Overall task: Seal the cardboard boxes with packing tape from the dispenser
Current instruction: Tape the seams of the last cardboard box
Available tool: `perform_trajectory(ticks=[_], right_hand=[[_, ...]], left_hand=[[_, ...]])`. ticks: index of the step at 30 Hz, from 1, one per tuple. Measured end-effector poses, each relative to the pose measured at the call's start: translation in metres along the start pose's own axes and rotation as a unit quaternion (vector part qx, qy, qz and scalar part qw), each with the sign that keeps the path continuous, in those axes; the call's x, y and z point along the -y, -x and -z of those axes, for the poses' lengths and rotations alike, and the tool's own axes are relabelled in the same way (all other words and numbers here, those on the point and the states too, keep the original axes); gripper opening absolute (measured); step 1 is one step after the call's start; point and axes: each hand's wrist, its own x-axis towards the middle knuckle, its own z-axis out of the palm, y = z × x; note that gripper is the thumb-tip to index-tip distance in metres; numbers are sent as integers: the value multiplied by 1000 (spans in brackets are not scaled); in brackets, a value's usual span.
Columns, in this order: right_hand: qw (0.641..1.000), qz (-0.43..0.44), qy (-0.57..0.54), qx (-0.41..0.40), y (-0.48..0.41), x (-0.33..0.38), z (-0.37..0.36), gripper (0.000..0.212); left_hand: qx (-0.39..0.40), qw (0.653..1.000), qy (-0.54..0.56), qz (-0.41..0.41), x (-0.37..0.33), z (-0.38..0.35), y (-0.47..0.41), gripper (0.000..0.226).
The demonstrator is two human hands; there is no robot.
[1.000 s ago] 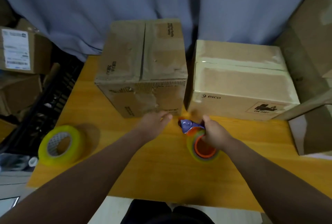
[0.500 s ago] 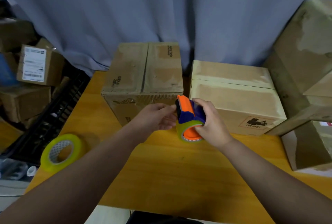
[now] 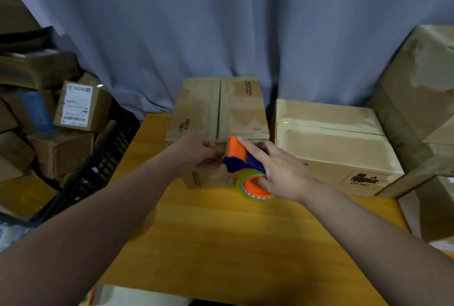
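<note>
We saw the right hand (image 3: 282,173) clamped on the tape dispenser (image 3: 237,157), its forefinger stretched along the orange top, its thumb pressed on the orange hub, and the other fingers wrapped behind the blue body. The dispenser sat to the left of that palm, its yellowish tape roll (image 3: 240,182) hanging below the hand. It was held against the near face of the left cardboard box (image 3: 221,106), just under the top edge where the flaps met in a seam. The left hand (image 3: 199,151) lay just beside the dispenser's orange edge with its fingers curled together. We could not tell whether they pinched a tape end, for the spot was blurred. The right cardboard box (image 3: 331,143), already taped across its top, stood close beside the first on the wooden table (image 3: 221,232). A blue curtain (image 3: 221,23) hung behind, and stacked cartons (image 3: 76,106) crowded the floor at left.
</note>
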Motion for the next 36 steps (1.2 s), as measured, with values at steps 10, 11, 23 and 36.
perform_trajectory(ticks=[10,11,23,36], right_hand=[[986,-45,157,-36,-28,33,61,83],[979,-59,193,-18,-26,30,63,82],[917,-46,392,53,-66,78,69,66],[894,-24,431,123,-91,87,73,66]], left_hand=[[-82,996,13,-38,26,120,18,19],[-103,994,24,-21,35,132,17,18],[-270,963,-15,0,89,109,-4,41],[-318,948,1,29,101,104,-21,63]])
